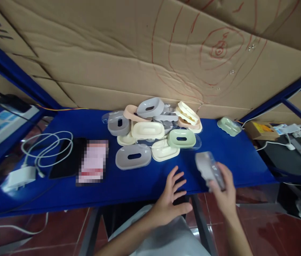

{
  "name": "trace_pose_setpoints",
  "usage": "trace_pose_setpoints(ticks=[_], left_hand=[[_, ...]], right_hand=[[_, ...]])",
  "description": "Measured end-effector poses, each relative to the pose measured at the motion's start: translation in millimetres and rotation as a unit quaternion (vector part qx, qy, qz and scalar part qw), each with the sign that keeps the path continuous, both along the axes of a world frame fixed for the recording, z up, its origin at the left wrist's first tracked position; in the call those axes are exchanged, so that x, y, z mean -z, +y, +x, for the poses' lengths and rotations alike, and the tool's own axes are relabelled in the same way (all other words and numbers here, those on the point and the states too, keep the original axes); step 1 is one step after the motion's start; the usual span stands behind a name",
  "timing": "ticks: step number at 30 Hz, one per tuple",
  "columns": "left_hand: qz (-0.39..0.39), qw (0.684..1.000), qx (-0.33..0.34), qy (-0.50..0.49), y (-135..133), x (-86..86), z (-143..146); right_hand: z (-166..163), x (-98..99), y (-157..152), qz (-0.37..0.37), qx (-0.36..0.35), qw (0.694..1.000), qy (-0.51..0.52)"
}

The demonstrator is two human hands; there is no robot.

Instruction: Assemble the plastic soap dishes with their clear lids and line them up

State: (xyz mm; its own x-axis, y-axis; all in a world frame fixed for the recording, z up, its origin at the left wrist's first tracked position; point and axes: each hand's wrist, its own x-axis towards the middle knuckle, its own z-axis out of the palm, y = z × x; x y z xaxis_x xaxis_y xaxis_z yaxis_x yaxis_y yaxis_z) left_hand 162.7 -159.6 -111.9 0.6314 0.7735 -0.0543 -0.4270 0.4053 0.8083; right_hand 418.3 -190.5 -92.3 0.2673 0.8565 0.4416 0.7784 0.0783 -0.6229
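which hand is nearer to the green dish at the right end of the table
Right. The right hand, holding a grey dish, is on the near side of the green dish; the left hand, open, is farther left, near the front of the table.

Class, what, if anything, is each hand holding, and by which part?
The right hand holds a blurred grey dish, gripped around its near end. The left hand is open, holding nothing.
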Motion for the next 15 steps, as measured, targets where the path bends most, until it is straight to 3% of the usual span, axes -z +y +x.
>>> trace_pose_setpoints(ticks=[2,4,8,10,15], left_hand=[[-0.032,0.998,-0.025,-0.054,2,6.5,-2],[-0.060,0.993,-0.089,-0.056,2,12.3,-7],[-0.081,0.980,-0.182,-0.027,-1,12.9,-22],[-0.087,0.977,-0.194,-0.031,-2,8.9,-27],[-0.083,0.960,-0.266,-0.020,-1,11.6,-35]], right_hand=[[-46,-7.5,-3,-0.023,-0.140,0.990,0.021],[-81,-18.2,5,-0.037,-0.218,0.973,0.059],[-96,-41.2,52,-0.051,-0.333,0.934,0.120],[-81,-47.6,86,-0.013,-0.342,0.936,0.081],[-35,-45.3,161,0.033,-0.269,0.959,-0.088]])
